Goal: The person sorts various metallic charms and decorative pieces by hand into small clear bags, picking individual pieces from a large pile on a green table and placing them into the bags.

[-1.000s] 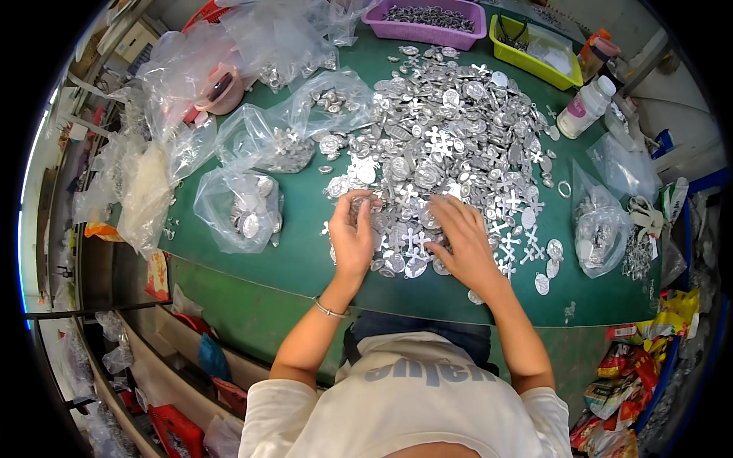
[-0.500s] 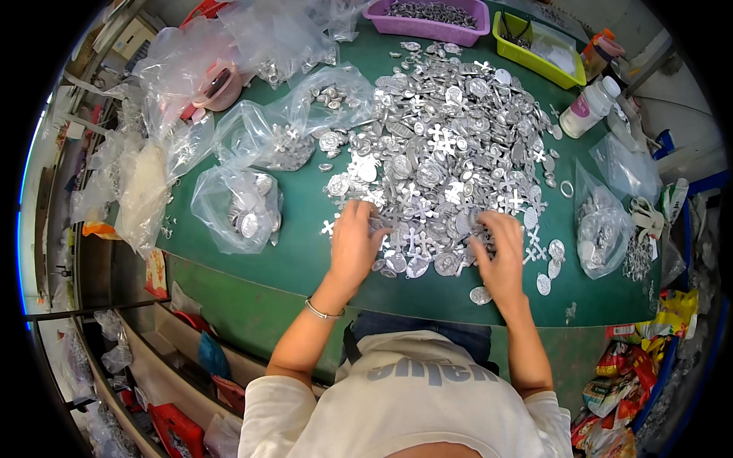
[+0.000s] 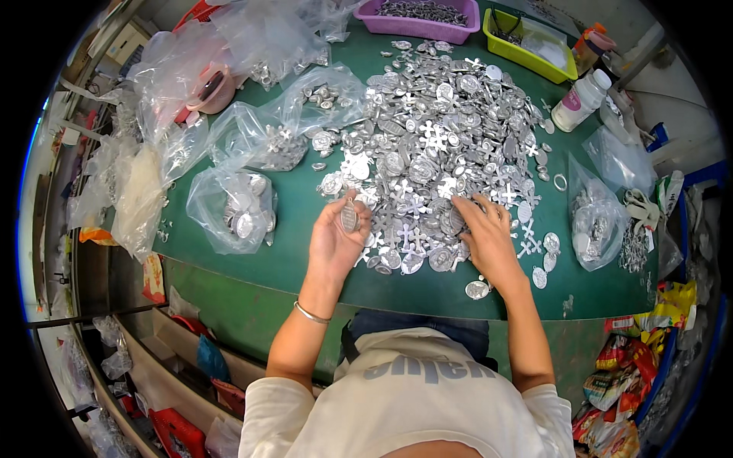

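Observation:
A large heap of silver-coloured medals and crosses covers the middle of the green table. At the heap's near left edge my left hand is turned palm up, its fingers closed on an oval medal. My right hand rests at the near right side of the heap, fingers bent down among the pieces. Its fingertips touch a medal; whether they grip it I cannot tell. A loose oval medal lies just below that hand.
Left of the heap lie clear bags of metal pieces. A purple basket and a yellow-green basket stand at the back. A white bottle, a metal ring and another filled bag are on the right.
My left hand has drawn back from the heap and turned palm up, with an oval medal now in its fingers. My right hand has shifted slightly left and up over the pieces.

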A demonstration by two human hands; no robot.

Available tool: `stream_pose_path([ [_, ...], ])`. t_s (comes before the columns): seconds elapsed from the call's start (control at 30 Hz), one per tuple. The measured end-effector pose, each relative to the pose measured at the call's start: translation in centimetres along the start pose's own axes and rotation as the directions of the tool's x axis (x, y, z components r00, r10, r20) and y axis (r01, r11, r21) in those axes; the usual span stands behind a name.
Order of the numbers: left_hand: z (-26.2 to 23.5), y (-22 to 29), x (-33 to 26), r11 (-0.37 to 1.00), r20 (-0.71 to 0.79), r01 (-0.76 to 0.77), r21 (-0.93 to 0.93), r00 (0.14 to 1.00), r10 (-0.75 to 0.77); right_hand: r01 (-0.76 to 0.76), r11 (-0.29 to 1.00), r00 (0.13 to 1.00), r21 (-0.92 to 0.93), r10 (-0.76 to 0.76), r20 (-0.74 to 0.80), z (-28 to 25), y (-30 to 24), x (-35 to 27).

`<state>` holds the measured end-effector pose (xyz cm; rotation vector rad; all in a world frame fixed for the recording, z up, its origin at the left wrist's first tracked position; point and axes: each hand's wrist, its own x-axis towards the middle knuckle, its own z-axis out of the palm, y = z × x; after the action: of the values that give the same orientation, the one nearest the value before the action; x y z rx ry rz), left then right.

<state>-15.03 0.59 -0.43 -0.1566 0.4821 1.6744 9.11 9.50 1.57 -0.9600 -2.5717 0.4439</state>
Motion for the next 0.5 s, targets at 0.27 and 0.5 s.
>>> stream_pose_path([
  [0.27, 0.2, -1.4, -2.3, 0.624, 0.015, -0.003, 0.782, 1.0, -0.015, 0.1, 0.985, 0.988, -0.14, -0.115, -0.1, 0.8, 1.3, 0.1],
  [0.5, -0.2, -3.3, -3.1, -0.271, 0.316, -0.239, 0.932, 0.903, 0.292, -0.166, 0.441, 0.836, 0.882, 0.538, -0.112, 0.3, 1.7, -0.8],
])
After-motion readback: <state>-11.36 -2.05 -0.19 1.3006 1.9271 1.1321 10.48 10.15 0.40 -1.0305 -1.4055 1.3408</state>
